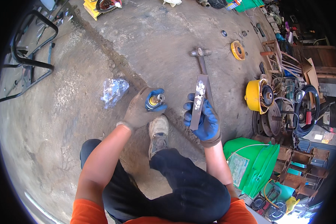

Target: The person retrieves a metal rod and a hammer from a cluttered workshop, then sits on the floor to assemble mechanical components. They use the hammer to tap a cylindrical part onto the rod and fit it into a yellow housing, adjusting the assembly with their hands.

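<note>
Showing a seated person from above, the head view takes in 2 gloved hands raised over a concrete floor point(82, 93). The left hand point(142, 110), in a grey glove with blue fingertips, is curled around a small cylindrical part point(155, 101) with a yellow collar and a metal end, which sits in the palm and faces upward. The right hand point(207, 119), in a blue glove, is wrapped around the lower end of a flat metal bar point(198, 100), holding it nearly upright; the upper face of the bar carries a smear of white paste. The 2 hands are near each other but apart. Between them, lower down, a worn shoe point(158, 134) rests on the floor. A hammer point(201, 56) lies on the floor beyond the bar, its head away from the person. A crumpled clear plastic bag point(114, 91) lies to the left of the left hand. To the right stand a yellow housing point(254, 96), coiled black cable point(306, 112) and a green plastic basket point(257, 164).
</note>
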A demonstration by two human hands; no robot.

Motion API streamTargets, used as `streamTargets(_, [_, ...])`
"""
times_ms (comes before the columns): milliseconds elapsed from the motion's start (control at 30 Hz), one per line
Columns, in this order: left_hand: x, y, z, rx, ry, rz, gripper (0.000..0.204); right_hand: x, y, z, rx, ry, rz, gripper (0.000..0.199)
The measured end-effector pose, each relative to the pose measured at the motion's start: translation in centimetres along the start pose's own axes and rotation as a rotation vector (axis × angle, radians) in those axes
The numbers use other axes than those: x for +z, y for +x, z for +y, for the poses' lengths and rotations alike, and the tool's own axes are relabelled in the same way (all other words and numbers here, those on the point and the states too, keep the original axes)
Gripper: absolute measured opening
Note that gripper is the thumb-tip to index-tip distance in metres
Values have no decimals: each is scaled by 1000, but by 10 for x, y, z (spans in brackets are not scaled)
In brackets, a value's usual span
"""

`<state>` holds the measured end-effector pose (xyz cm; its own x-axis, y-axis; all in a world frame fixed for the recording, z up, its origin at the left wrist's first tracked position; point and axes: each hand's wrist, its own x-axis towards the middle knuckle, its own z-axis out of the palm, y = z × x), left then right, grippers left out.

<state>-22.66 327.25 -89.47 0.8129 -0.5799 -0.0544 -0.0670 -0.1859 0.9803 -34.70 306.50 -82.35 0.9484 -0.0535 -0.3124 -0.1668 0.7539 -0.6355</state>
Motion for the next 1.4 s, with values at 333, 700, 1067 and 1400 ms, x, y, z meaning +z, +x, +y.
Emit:
streamTargets(333, [-19,8,-6,-43,-93,54,61,32,-22,-19,182,-213,30,64])
streamTargets(700, [-32,2,-11,-30,-111,-61,62,144,33,-59,-146,-2269,-429,26])
streamTargets(1067, [-21,-5,-3,-33,18,-167,66,192,56,-41,-19,-2521,-608,33])
streamTargets(1400, [-15,-4,-8,44,48,-154,67,178,53,-44,-56,-2495,-662,36])
